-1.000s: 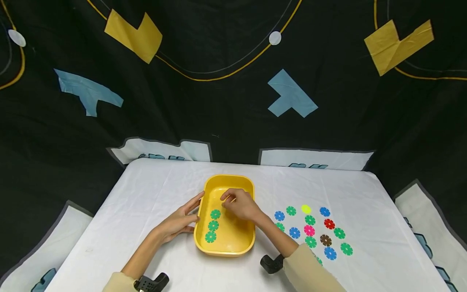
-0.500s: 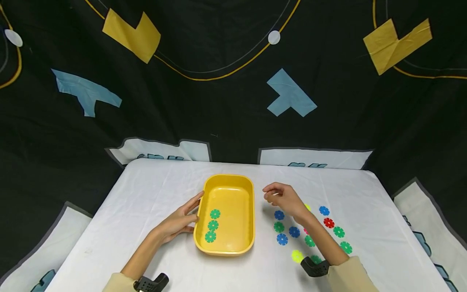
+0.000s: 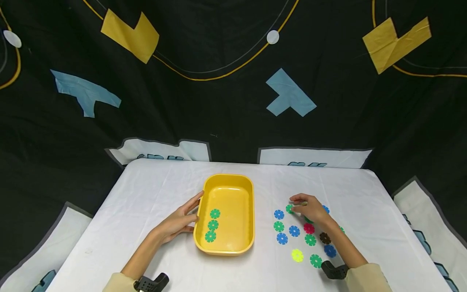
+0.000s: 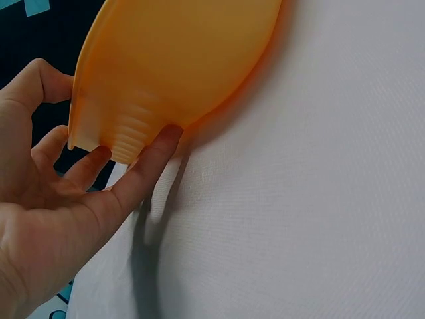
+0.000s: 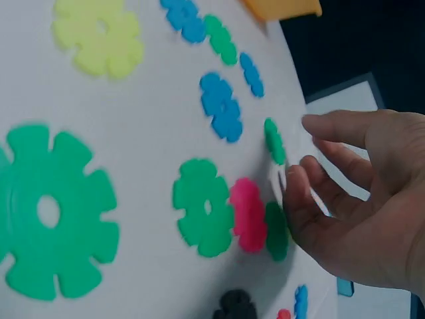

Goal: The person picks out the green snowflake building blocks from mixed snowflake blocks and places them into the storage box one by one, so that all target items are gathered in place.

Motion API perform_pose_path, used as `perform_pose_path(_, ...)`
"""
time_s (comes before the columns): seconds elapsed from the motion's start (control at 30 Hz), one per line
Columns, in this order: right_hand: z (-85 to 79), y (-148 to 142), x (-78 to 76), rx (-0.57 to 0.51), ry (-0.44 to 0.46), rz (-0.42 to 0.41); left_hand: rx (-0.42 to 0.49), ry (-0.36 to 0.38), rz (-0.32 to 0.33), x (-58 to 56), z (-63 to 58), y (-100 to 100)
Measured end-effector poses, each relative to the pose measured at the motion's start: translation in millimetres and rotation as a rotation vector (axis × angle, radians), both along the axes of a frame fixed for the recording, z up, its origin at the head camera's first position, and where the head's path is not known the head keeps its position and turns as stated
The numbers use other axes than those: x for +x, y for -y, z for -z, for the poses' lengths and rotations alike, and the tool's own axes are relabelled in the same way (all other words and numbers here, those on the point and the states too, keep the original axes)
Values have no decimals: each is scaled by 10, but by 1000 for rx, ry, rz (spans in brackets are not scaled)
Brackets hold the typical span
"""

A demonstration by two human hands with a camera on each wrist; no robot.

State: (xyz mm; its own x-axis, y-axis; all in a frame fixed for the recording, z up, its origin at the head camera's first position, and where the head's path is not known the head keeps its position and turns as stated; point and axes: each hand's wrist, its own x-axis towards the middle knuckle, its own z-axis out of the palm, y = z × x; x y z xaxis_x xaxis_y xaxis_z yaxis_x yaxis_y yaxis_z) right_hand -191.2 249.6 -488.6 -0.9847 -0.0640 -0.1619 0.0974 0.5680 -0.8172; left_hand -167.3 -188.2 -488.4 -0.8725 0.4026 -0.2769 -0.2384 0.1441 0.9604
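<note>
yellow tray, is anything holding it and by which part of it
Yes: the left hand holds the yellow tray by its left long side, with the thumb against the outer wall.

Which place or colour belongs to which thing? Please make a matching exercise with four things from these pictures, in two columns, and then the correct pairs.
1. Tray
2. Left hand
3. Row of discs inside the tray
4. Right hand

A. Green
B. By the loose discs
C. Yellow
D. Touching the tray's side

Pairs: 1-C; 2-D; 3-A; 4-B.
</note>
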Motion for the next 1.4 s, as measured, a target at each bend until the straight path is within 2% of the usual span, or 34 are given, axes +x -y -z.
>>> perform_pose_path(0.13, 49, -26, 7, 48, -5, -32, -4, 1, -5, 2, 1, -4)
perform_pose_path(0.47, 77, 36, -12, 166, -40, -54, 0, 7, -4, 6, -10, -9)
perform_pose_path(0.67, 65, 65, -11, 172, -21, -38, 3, 8, -5, 3, 6, 3)
perform_pose_path(0.93, 25, 95, -31, 144, -42, -25, 12, 4, -2, 8, -10, 7)
perform_pose_path(1.1, -75, 182, -58, 62, -53, -44, -6, 8, -10, 6, -19, 6)
perform_pose_path(1.4, -384, 700, -128, -115, -57, -46, 7, 10, -5, -7, -16, 6)
